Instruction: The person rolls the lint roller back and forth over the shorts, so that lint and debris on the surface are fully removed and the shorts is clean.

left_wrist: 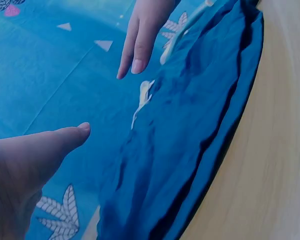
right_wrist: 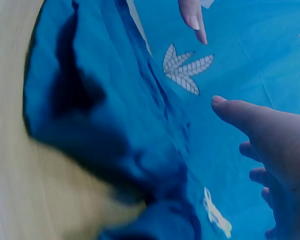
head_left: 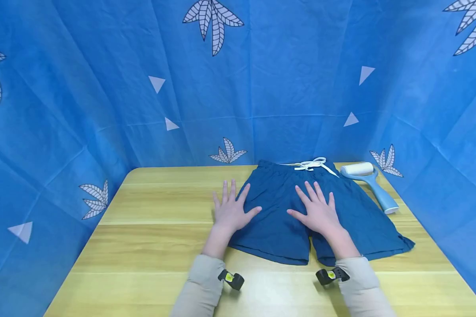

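Pale sleeves (head_left: pixel 202 288) fill the near side of the bench (head_left: pixel 143 255), each with a black wrist camera (head_left: pixel 324 276) strapped on, and look at those two hands, spread wide! Left hand (head_left: pixel 231 213) is released, fingers fanned by the side of the dark blue shorts (head_left: pixel 275 220), thumb over the cloth. Right hand (head_left: pixel 319 213) matches it, released too, splayed above the middle of the shorts; whether either palm touches fabric, we cannot tell. And the shorts lie flat on the bench's right half, waistband up at the far edge, leg openings toward the near edge, white drawstring (head_left: pixel 313 164) in a bow. Over by the far right corner rests a blue-handled lint roller (head_left: pixel 381 193), just beside them, with a patterned blue curtain (head_left: pixel 285 88) behind.
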Available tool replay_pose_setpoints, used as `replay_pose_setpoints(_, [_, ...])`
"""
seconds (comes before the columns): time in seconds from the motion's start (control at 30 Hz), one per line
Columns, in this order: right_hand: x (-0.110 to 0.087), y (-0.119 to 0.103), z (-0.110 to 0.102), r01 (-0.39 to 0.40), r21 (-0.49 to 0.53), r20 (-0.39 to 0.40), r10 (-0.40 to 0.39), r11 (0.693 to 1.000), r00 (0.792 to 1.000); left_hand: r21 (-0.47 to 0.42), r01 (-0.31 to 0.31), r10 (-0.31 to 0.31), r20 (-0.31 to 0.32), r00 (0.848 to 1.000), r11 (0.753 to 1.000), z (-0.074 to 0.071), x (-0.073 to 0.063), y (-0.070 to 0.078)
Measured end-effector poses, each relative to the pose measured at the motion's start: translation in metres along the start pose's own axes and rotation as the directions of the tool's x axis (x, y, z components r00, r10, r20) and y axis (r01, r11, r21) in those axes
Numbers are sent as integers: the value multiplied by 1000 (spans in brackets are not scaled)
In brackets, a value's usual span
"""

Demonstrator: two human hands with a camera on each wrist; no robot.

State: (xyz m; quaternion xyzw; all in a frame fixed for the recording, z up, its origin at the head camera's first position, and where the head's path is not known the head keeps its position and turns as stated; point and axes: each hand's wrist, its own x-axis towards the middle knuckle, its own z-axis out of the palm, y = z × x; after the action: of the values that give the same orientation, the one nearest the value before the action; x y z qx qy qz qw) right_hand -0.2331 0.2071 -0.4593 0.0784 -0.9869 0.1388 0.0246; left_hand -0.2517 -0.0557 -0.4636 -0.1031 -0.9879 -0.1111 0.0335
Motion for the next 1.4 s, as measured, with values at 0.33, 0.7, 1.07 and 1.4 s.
replay_pose_setpoints(0.33, [-14,37,-13,-40,-22,32,40,999,999,-4,-78,79,104,991,997,6,1,35])
replay_pose_setpoints(0.7, [-27,72,-15,-76,-14,90,77,997,993,-24,-119,121,307,944,993,24,-1,55])
replay_pose_setpoints(1.07, [-32,93,0,-113,43,172,104,993,980,-7,-107,103,346,933,994,34,0,59])
replay_pose_setpoints(1.4, [-32,92,-2,-161,97,241,133,982,961,-54,-105,118,352,928,993,36,1,60])
